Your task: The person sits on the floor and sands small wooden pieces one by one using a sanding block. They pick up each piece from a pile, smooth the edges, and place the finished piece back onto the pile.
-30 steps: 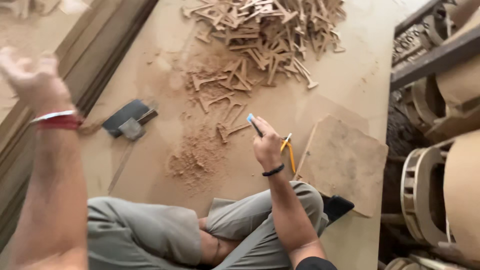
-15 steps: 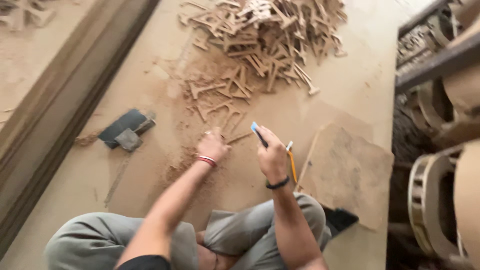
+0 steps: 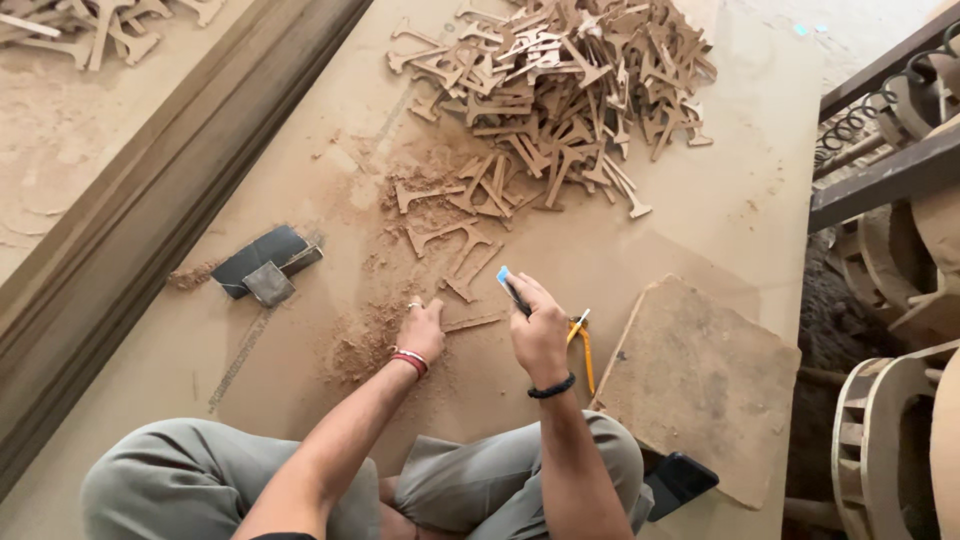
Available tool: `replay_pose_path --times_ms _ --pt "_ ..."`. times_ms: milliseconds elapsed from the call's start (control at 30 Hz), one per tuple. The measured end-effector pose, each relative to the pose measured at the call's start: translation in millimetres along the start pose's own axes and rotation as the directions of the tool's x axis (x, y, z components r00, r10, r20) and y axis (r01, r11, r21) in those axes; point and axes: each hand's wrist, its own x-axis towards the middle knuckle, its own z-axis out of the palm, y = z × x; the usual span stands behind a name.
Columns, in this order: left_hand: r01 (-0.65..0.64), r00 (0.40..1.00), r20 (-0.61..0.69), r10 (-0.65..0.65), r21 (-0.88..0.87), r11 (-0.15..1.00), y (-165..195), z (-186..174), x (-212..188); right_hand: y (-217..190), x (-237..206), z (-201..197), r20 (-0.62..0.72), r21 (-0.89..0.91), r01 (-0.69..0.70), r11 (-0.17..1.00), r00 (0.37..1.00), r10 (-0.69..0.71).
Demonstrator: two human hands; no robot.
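Left hand (image 3: 422,330) on wooden cutout (image 3: 474,321) — right hand (image 3: 538,330) grips tool (image 3: 512,289).

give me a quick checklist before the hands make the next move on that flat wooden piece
1. Left hand on the thin wooden piece: ok, fingers rest at its end.
2. Right hand grips the blue-tipped tool: ok.
3. Tool tip touching the piece: not ok, raised above it.
4. Yellow-handled tool beside the right hand, apart from the piece: ok.
5. Sawdust around the left hand: not ok.
6. Tool's edge condition: cannot tell.
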Motion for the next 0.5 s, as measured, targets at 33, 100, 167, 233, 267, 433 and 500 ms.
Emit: replay_pose_path --times_ms 33,100,167,233,267,433,500 --pt "-0.012 1.0 0.02 0.012 0.018 1.0 1 -3 -6 -1 -1 -1 -0.004 -0.011 0.012 1.0 1.0 -0.012" --pt "-0.036 0.998 0.05 0.032 0.079 0.996 5 -10 -17 -4 -3 -3 -0.016 -0.027 0.018 0.999 1.0 -0.018" --pt "-0.054 0.997 0.061 0.045 0.164 0.985 6 -16 -27 -5 -5 -3 -0.028 -0.036 0.011 0.999 1.0 -0.012" --pt "-0.042 0.996 0.09 0.021 0.23 0.972 6 -18 -35 -7 -8 -4 -0.03 -0.064 0.017 0.998 0.999 -0.019" --pt "-0.027 0.995 0.099 0.0 0.268 0.963 4 -19 -38 -7 -9 -4 -0.026 -0.07 0.024 0.997 0.999 -0.026" --pt "-0.014 0.995 0.098 -0.009 0.226 0.974 -11 -13 -55 -14 -17 -7 0.01 -0.058 0.052 0.997 0.999 -0.052" --pt "0.022 0.994 0.105 -0.033 0.107 0.994 -16 -15 -60 -18 -20 -7 0.007 -0.05 0.066 0.997 0.998 -0.066"
